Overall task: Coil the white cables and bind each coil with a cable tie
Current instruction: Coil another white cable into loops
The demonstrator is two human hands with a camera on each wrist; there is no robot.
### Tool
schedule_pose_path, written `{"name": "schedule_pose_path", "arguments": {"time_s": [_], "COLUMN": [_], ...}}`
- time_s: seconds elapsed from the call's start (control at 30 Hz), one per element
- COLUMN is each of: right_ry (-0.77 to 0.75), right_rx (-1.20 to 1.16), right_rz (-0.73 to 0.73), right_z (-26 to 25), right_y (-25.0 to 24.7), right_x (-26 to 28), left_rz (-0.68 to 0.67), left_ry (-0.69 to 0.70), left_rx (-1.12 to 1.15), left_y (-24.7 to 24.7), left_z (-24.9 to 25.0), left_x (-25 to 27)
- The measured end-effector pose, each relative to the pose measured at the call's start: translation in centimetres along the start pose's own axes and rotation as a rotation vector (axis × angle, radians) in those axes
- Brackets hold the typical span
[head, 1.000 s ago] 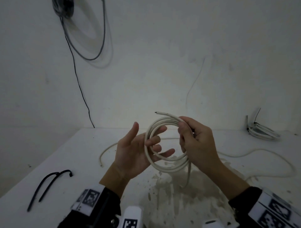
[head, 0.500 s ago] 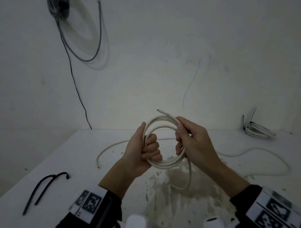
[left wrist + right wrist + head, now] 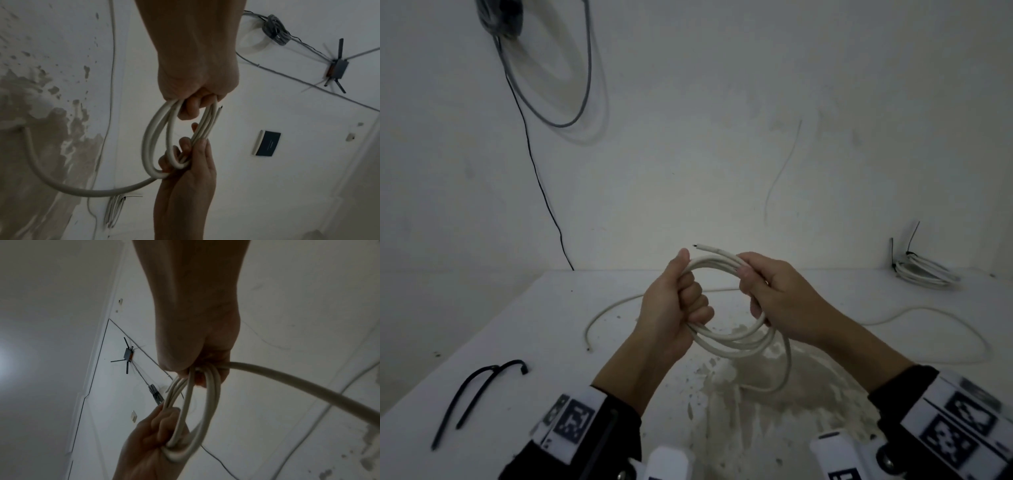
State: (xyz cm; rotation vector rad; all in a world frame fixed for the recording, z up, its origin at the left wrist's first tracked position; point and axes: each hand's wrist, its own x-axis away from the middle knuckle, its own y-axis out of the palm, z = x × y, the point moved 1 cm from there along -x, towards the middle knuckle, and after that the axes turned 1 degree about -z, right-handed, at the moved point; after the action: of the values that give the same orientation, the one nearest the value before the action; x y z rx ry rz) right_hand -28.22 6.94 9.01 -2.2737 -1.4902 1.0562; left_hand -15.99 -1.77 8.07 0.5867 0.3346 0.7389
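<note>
A white cable coil (image 3: 736,344) of several loops hangs in the air between both hands above the table. My left hand (image 3: 676,308) grips its left side in a fist (image 3: 193,104), thumb up along the loops. My right hand (image 3: 767,294) holds the right side with fingers curled round the strands (image 3: 205,371). The cable's cut end (image 3: 702,247) sticks out at the top. A loose tail (image 3: 786,359) drops from the coil to the table. Two black cable ties (image 3: 479,387) lie at the table's front left.
Another white cable (image 3: 945,311) lies loose across the white table (image 3: 517,325), with one end (image 3: 599,315) at the left. A bound white coil (image 3: 921,272) sits at the far right by the wall. Grey cables (image 3: 571,85) hang on the wall. Flaked paint (image 3: 774,394) marks the table's front.
My left hand was open with the coil over its fingers; it has closed into a fist round the left side. The coil has turned flatter and both hands rose slightly.
</note>
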Motion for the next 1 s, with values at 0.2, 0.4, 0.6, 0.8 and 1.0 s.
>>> {"name": "schedule_pose_path", "arguments": {"time_s": [0.2,0.4,0.6,0.8,1.0], "right_ry": [-0.073,-0.119,-0.179,-0.121,-0.006], "right_rx": [0.087,0.105,0.16,0.232,0.25], "right_rz": [0.099,-0.047,-0.152,-0.26,-0.24], "right_z": [0.9,1.0,1.1,1.3,1.2], "right_y": [-0.1,0.1,-0.3,-1.0,-0.8], "right_x": [0.3,0.7,0.4,0.3,-0.3], "left_rz": [-0.482,-0.362,-0.348,-0.465,-0.383], "left_ry": [-0.414,-0.617,-0.617,-0.521,-0.412], "left_rx": [0.152,0.026,-0.32,-0.451,-0.744], "left_y": [-1.5,-1.8,-1.5,-1.8,-0.1], "left_z": [1.4,1.3,0.8,0.7,0.4], "left_x": [-0.6,-1.1,-0.3,-0.2,0.1]}}
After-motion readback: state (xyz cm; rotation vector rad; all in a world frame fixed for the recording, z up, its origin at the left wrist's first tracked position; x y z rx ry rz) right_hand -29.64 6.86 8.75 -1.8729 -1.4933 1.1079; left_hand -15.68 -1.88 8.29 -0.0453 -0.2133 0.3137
